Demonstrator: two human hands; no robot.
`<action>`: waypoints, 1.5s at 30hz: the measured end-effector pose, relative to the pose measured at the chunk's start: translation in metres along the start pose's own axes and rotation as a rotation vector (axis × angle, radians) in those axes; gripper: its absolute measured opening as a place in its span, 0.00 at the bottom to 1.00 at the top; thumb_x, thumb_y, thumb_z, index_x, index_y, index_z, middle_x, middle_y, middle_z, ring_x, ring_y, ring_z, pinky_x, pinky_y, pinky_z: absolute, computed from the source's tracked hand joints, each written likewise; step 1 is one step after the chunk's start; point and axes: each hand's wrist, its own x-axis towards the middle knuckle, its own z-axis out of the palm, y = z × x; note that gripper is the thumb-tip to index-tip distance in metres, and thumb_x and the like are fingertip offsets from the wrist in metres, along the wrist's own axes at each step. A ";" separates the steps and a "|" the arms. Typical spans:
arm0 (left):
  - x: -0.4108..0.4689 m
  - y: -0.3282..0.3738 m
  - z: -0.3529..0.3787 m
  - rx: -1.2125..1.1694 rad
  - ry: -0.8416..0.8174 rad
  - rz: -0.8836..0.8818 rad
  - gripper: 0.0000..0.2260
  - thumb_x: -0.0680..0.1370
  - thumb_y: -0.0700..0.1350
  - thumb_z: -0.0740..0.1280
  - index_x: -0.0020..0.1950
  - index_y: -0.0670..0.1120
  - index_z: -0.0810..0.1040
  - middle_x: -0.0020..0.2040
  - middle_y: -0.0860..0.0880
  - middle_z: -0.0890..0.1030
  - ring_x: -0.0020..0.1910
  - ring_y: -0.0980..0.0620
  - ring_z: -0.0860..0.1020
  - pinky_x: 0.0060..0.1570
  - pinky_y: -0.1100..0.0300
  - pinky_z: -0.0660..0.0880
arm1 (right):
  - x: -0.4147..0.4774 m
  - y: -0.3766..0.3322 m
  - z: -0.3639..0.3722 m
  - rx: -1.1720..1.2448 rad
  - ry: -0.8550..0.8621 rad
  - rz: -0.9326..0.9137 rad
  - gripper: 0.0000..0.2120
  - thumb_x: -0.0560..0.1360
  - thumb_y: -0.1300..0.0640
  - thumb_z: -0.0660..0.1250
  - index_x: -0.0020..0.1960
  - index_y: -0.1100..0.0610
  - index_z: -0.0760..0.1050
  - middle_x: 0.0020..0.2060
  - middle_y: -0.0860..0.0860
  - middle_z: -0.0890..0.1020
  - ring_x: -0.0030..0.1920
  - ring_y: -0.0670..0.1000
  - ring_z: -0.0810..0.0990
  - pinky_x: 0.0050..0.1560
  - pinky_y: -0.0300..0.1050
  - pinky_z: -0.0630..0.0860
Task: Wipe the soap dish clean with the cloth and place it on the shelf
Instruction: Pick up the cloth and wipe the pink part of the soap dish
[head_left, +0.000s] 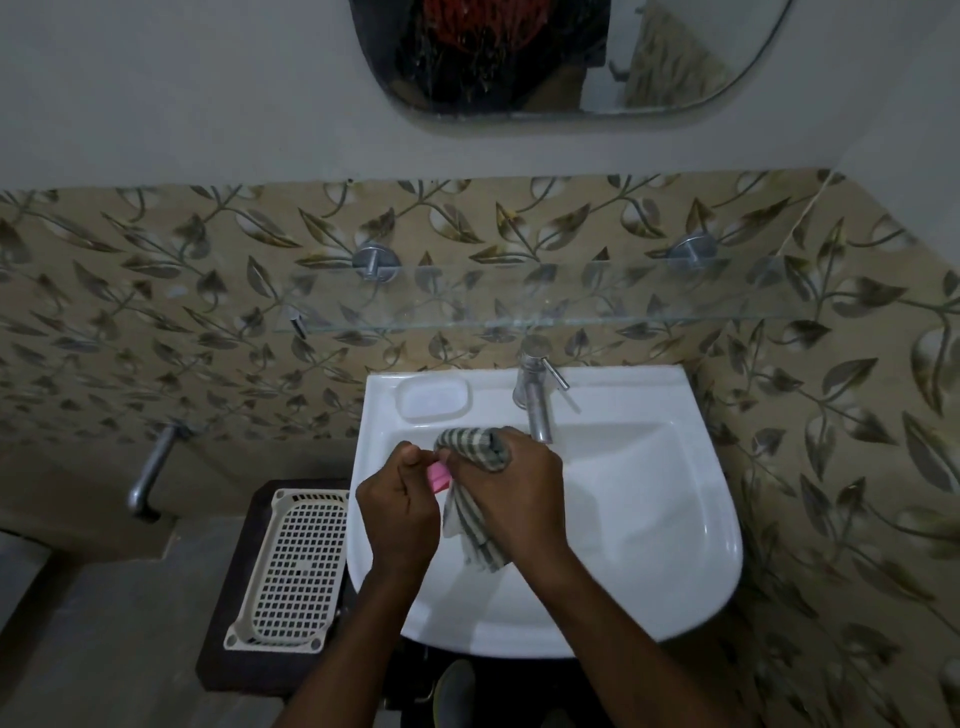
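We see a glossy white ceramic sink (649, 519), a shiny metal tap (535, 400), a clear glass shelf (519, 301), a striped woven cloth (475, 530) and a matt plastic basket (291, 566).

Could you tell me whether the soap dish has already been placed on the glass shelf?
No, the pink soap dish is over the sink, held between the left hand and the cloth-wrapped right hand, below the glass shelf.
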 end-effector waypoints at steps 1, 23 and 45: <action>0.002 0.001 -0.002 -0.013 0.007 0.000 0.25 0.82 0.51 0.52 0.37 0.42 0.82 0.29 0.56 0.77 0.32 0.59 0.78 0.30 0.67 0.69 | 0.003 0.002 -0.002 0.023 0.026 0.039 0.15 0.66 0.41 0.75 0.39 0.53 0.82 0.34 0.47 0.83 0.37 0.44 0.82 0.42 0.47 0.80; 0.012 0.011 -0.009 -0.279 -0.627 -0.306 0.12 0.75 0.57 0.65 0.53 0.53 0.78 0.43 0.57 0.85 0.42 0.58 0.83 0.41 0.63 0.77 | 0.020 -0.003 -0.043 0.268 -0.073 -0.085 0.17 0.68 0.62 0.77 0.44 0.40 0.79 0.42 0.37 0.85 0.46 0.41 0.83 0.47 0.33 0.78; 0.003 0.022 -0.009 -0.078 -0.397 -0.149 0.05 0.74 0.47 0.64 0.42 0.57 0.79 0.34 0.55 0.83 0.37 0.61 0.81 0.34 0.69 0.73 | 0.019 -0.020 -0.034 0.102 0.085 -0.160 0.07 0.67 0.52 0.78 0.41 0.52 0.81 0.37 0.46 0.83 0.40 0.44 0.82 0.47 0.42 0.79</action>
